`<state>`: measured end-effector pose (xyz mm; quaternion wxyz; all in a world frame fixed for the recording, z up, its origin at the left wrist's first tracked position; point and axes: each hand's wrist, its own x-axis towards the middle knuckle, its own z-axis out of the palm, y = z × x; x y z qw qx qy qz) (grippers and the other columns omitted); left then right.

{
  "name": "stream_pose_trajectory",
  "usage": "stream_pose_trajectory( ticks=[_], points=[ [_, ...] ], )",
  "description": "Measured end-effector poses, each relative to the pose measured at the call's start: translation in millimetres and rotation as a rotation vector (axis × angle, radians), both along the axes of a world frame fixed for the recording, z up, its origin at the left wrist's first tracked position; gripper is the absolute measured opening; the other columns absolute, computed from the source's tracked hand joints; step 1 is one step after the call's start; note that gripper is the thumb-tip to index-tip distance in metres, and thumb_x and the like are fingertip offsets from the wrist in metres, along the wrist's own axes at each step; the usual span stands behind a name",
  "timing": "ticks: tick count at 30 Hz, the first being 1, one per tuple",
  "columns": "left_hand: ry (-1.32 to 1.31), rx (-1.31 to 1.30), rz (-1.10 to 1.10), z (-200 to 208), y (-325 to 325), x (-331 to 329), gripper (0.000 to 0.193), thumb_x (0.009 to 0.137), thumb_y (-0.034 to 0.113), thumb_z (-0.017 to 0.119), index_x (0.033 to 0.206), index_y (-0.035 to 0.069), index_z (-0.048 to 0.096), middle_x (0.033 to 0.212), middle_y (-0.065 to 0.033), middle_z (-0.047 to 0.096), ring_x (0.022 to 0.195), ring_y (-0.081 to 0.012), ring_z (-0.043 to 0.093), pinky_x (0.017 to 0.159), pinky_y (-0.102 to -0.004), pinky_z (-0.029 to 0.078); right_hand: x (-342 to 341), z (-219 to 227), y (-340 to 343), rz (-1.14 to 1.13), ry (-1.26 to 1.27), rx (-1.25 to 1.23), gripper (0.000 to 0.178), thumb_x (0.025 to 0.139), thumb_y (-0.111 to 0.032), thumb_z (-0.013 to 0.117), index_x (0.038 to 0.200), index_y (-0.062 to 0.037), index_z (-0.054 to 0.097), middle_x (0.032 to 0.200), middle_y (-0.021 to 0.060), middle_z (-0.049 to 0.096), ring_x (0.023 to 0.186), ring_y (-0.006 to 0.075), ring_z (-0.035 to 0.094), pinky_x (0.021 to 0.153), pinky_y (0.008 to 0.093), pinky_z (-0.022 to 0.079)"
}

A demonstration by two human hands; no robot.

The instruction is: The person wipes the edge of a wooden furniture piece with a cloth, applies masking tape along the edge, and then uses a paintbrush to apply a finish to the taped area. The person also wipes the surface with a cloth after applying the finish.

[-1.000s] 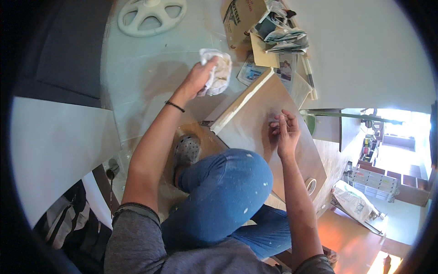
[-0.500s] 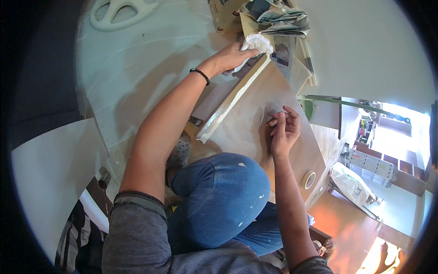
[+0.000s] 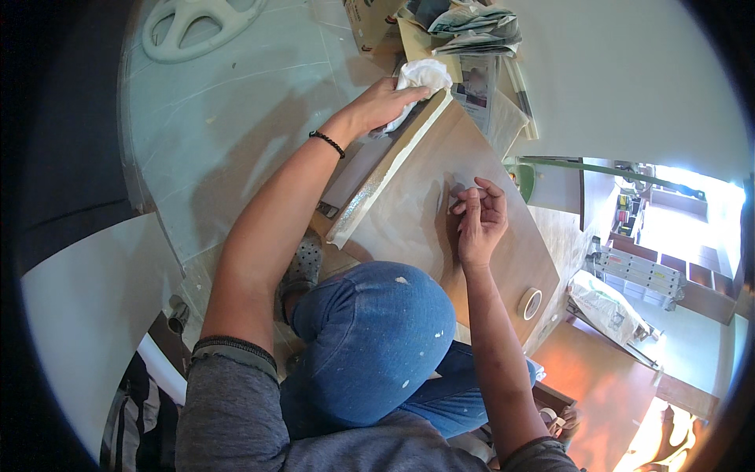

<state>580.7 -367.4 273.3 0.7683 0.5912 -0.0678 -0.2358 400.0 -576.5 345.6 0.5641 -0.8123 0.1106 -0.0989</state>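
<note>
My left hand [image 3: 384, 108] grips a crumpled white cloth [image 3: 425, 75] at the far end of a board's raised edge. This narrow edge [image 3: 391, 171] has a pale, glossy, wet-looking strip along it, running from the far corner toward my knee. The board [image 3: 503, 252] has a broad, smooth wood-coloured face, tilted beside my bent knee. Above that face, my right hand [image 3: 481, 224] hovers with loosely bent fingers partly apart, and I see nothing in it. Its shadow falls on the board. The left fingertips are partly hidden by the cloth.
A roll of tape [image 3: 523, 303] rests on the board's near right part. Folded newspapers [image 3: 480, 30] and a cardboard box [image 3: 370, 23] stand beyond the left hand. A pale wheel-shaped object [image 3: 169, 53] lies at the far left. A metal ladder [image 3: 641, 271] is at the right.
The whole view has shifted slightly, so the board and both hands appear a little farther left. The left hand keeps the cloth at the board's far corner.
</note>
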Motion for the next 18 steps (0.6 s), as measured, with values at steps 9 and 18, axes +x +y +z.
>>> stream_pose_trajectory(
  ticks=[9, 18],
  points=[
    [0.034, -0.062, -0.002, -13, 5, -10, 0.056, 0.099, 0.042, 0.069, 0.135, -0.001, 0.064, 0.119, -0.0051, 0.07, 0.1, -0.0122, 0.065, 0.088, -0.0287, 0.052, 1, 0, 0, 0.032, -0.018, 0.006, 0.023, 0.104, -0.008, 0.064, 0.124, 0.0009, 0.059, 0.093, 0.0082, 0.071, 0.072, 0.0079, 0.061, 0.067, 0.0223, 0.052],
    [0.07, 0.022, 0.015, -4, 19, -33, 0.056, 0.098, 0.045, 0.069, 0.13, -0.002, 0.067, 0.11, -0.0054, 0.072, 0.092, -0.0119, 0.065, 0.081, -0.0299, 0.053, 2, 0, 0, 0.039, -0.023, 0.004, 0.025, 0.103, -0.01, 0.065, 0.125, 0.001, 0.059, 0.092, 0.0082, 0.071, 0.071, 0.0084, 0.061, 0.067, 0.0234, 0.052]
  ],
)
